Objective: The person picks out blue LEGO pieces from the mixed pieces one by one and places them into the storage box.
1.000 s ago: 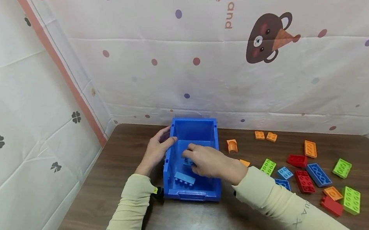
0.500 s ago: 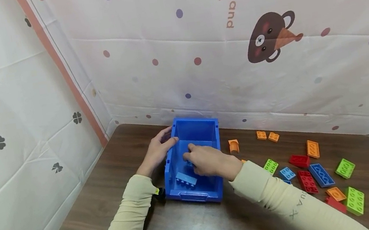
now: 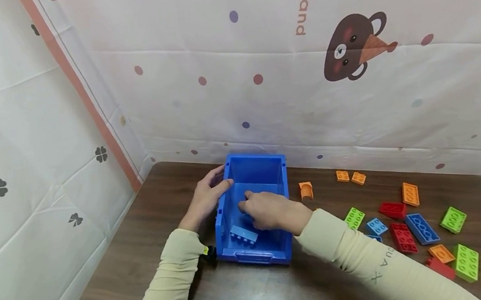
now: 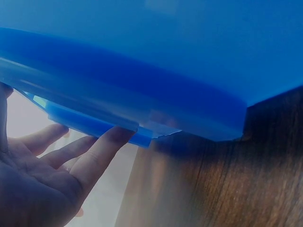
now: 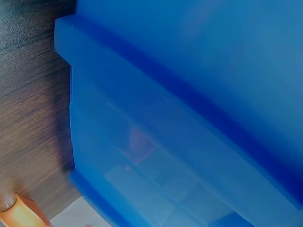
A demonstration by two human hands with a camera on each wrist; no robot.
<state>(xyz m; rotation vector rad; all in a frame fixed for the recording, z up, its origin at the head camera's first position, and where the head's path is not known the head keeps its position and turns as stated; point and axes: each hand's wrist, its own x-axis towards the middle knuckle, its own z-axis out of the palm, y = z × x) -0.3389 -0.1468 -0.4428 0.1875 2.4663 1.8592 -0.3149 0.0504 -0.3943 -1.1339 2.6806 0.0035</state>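
Note:
A blue plastic bin (image 3: 255, 256) stands on the table. My left hand (image 3: 204, 199) grips its left rim, thumb over the edge. In the left wrist view, the left fingers (image 4: 102, 153) lie along the bin's outer wall. My right hand (image 3: 272, 210) reaches inside, fingers curled around a small blue toy brick (image 3: 246, 217) that is mostly hidden beneath it. A longer light-blue toy brick (image 3: 243, 234) lies on its side on the bin floor, near the front. Only the bin's wall (image 5: 156, 118) fills most of the right wrist view; the right hand is out of that frame.
Loose bricks lie right of the bin: an orange curved piece (image 3: 305, 190), small orange bricks (image 3: 342, 176), a red brick (image 3: 403, 237), a blue brick (image 3: 422, 228) and a green brick (image 3: 466, 262). Printed cloth (image 3: 216, 107) hangs behind the table (image 3: 144, 255).
The right hand stays in the bin and shifts only slightly, now covering more of the small blue brick. The left hand keeps its grip. The head view has turned slightly.

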